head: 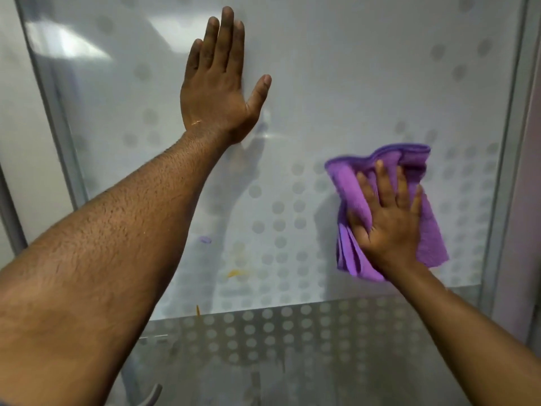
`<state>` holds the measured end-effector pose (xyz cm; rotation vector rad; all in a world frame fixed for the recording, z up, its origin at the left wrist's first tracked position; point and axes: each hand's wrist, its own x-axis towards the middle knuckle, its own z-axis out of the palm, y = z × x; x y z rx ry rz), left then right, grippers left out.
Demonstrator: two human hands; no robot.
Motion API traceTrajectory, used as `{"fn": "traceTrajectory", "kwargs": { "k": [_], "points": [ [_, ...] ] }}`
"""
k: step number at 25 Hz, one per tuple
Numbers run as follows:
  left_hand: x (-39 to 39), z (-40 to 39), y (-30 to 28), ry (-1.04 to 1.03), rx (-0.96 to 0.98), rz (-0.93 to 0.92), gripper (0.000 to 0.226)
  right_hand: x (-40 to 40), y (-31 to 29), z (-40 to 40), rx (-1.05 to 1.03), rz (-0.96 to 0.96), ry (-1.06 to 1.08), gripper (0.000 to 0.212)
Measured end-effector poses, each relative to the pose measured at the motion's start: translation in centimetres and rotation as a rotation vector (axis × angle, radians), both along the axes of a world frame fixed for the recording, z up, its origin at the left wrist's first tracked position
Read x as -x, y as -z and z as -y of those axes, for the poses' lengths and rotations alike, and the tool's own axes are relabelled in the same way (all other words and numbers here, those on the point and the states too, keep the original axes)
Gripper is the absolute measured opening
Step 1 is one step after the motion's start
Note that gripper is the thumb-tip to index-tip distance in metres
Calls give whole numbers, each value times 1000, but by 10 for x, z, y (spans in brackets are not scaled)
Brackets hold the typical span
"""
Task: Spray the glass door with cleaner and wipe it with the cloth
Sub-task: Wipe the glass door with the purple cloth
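Observation:
The glass door fills the view, frosted pale grey with rows of round dots. My left hand lies flat against the upper glass, fingers pointing up and thumb spread, holding nothing. My right hand presses a crumpled purple cloth flat against the glass at the lower right, fingers spread over it. The cloth sticks out above, left and right of the hand. No spray bottle is in view.
Grey metal frame bars run down the left and right sides of the pane. A clearer dotted band crosses the bottom of the glass. Small yellow smears and a purple speck mark the lower middle.

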<state>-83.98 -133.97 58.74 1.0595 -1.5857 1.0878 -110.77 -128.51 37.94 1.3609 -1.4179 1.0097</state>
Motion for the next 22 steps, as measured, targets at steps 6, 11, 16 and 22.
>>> {"fn": "traceTrajectory", "kwargs": {
  "k": [6, 11, 16, 22],
  "points": [
    [-9, -10, 3, 45, -49, 19, 78, -82, 52, 4, -145, -330, -149, 75],
    [-76, -9, 38, 46, 12, -89, 77, -24, 64, -5, -129, -282, -70, 84],
    [-168, 2, 83, 7, 30, -264, 72, -110, -32, 11, -16, 170, -65, 70],
    [-232, 22, 99, -25, -30, -352, 72, -171, -50, 22, -25, -51, -114, 70]
  ]
}}
